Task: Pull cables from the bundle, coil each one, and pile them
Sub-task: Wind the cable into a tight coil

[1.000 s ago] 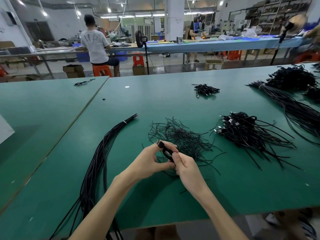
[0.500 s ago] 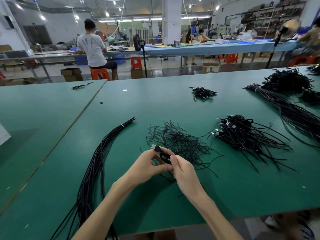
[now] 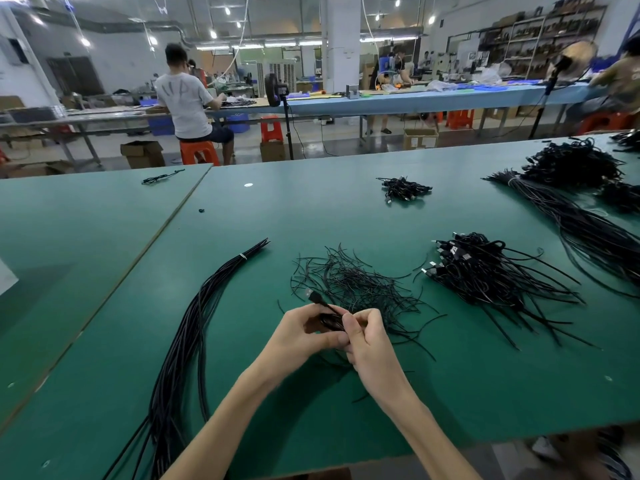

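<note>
The cable (image 3: 329, 322) sits between both hands, just above the table (image 3: 346, 209), wound into a small, tight coil. The left hand (image 3: 304, 336) grasps it, with fingers curled round the loops and the thumb closing from below. The right hand (image 3: 369, 344) pinches the same coil from the other side. Whether a tie is also caught in those fingers is too small to tell. The plug (image 3: 313, 296) pokes out past the left hand's knuckles, pointing away from the person.

The cable looks thin, light and limp, with a smooth black jacket. It probably has enough spring for the loops to fan open once the pinch loosens. The best hold seems to be across all the loops at once, near the middle of the coil, squeezing them flat. The plug is the one stiff part. It makes a good end to pull or steer by, but bending sharply at its neck may strain the wire.

Loose ties (image 3: 353, 282) lie just beyond the hands and partly under the right one. They are wiry and easy to snag. The bundle (image 3: 194, 323) runs well to the left of the left hand. The pile (image 3: 485, 268) of finished coils lies off to the right of the right hand, a reach away.
</note>
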The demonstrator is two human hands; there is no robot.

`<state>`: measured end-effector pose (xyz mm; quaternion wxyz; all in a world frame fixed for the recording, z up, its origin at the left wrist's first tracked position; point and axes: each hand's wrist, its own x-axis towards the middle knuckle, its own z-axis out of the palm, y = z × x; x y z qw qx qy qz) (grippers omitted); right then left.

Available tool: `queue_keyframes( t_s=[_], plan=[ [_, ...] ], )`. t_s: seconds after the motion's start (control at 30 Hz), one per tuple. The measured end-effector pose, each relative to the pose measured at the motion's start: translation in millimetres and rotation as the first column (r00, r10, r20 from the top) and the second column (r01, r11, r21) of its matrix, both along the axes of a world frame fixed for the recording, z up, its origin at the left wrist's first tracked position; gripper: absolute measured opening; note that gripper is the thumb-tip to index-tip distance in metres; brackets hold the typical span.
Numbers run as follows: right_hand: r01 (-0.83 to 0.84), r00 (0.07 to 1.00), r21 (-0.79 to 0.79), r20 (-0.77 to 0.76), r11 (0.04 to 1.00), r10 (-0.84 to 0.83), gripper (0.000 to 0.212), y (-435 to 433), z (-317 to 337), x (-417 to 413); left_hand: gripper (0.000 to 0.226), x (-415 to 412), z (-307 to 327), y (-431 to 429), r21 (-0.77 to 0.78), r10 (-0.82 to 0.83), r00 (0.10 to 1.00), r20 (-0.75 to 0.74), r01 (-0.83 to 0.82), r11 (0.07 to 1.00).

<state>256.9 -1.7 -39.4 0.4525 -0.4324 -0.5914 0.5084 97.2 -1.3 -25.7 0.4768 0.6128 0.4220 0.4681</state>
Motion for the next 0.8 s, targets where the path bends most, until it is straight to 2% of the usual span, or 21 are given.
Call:
queue_keyframes(
  t_s=[0.13,0.27,0.37,0.43,0.53,0.67,0.8],
  plan=[
    [-0.023,0.998,-0.037,-0.062,0.999,0.02,0.027,-1,3,2,0.032,6,-4,-4,-0.069,0.041,0.995,0.088,-0.035,0.997],
    [-0.044,0.995,-0.068,-0.092,0.997,0.038,0.023,-2,6,4,0.029,10,-4,-6,-0.082,0.092,0.994,0.058,-0.087,0.993],
    [-0.033,0.994,-0.079,-0.11,0.996,0.024,0.028,-3,7,6,0.025,11,-5,-6,-0.049,0.115,0.993,0.027,-0.113,0.992],
    [-0.025,0.993,-0.082,-0.115,0.996,0.016,0.032,-3,6,7,0.019,12,-6,-6,0.009,0.142,0.99,-0.005,-0.142,0.99],
    [-0.031,0.993,-0.086,-0.12,0.996,0.02,0.033,-2,7,7,0.006,16,-11,-8,0.172,0.269,0.948,-0.173,-0.24,0.955],
    [-0.058,0.991,-0.101,-0.123,0.993,0.045,0.034,-3,8,6,0.01,18,-17,-9,0.334,0.369,0.898,-0.239,-0.28,0.9],
    [-0.075,0.994,-0.119,-0.084,0.99,0.065,0.038,-4,9,5,0.03,17,-22,-12,0.539,0.421,0.832,-0.361,-0.182,0.822]
  ],
)
